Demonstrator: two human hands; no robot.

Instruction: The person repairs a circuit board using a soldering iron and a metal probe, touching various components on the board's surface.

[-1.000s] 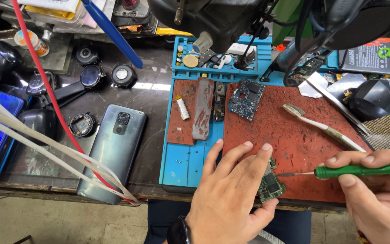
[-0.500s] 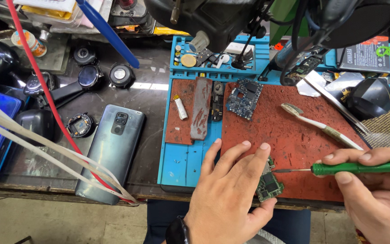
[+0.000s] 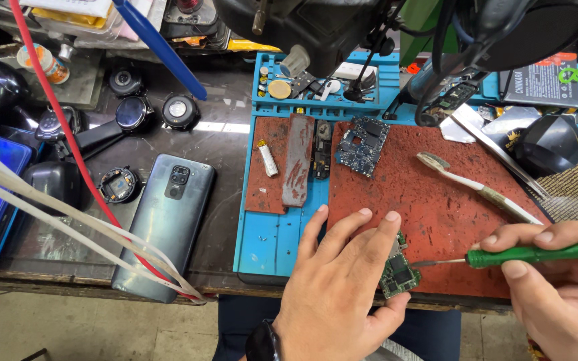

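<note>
My left hand (image 3: pixel 339 287) lies flat on the red work mat (image 3: pixel 436 200), pinning a small green circuit board (image 3: pixel 398 273) under its fingers and thumb near the mat's front edge. My right hand (image 3: pixel 560 287) grips a green-handled screwdriver (image 3: pixel 536 253), whose metal tip touches the right side of that board. A larger dark blue circuit board (image 3: pixel 361 144) lies farther back on the mat.
A grey phone (image 3: pixel 167 220) lies face down on the dark bench left of the blue tray (image 3: pixel 269 234). A worn toothbrush (image 3: pixel 476 187) rests on the mat. Smartwatch parts (image 3: pixel 132 113), red and white cables (image 3: pixel 81 174) and a microscope head (image 3: pixel 316 27) crowd the back.
</note>
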